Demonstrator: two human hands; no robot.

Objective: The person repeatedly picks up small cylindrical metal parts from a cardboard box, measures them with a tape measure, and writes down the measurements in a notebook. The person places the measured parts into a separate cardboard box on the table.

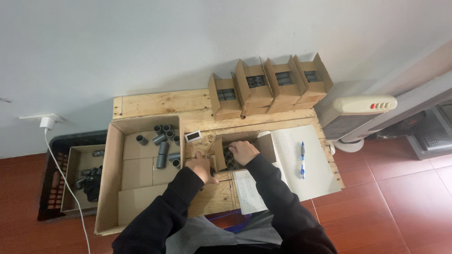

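My right hand (pixel 243 151) rests curled on top of the short grey plastic tubes (pixel 229 159) packed inside a small open brown cardboard box (pixel 219 153), which sits at the middle of the pale wooden pallet table (pixel 160 102). Whether the fingers actually grip a tube I cannot tell. My left hand (pixel 203 168) steadies that box, pressed against its near left side with the fingers bent against the cardboard; it carries nothing loose.

Left of the small box lies a large shallow brown cardboard tray (pixel 109 178), and more loose grey tubes (pixel 164 141) are scattered at its far end. Just beyond the small box's left corner sits a small white rectangular gadget (pixel 192 136). To the right of the box, a white paper sheet (pixel 315 174) is spread out with a blue pen (pixel 302 160) lying on it. Behind the box, along the wall edge of the table, stands a row of four filled brown cardboard boxes (pixel 270 87), flaps up.
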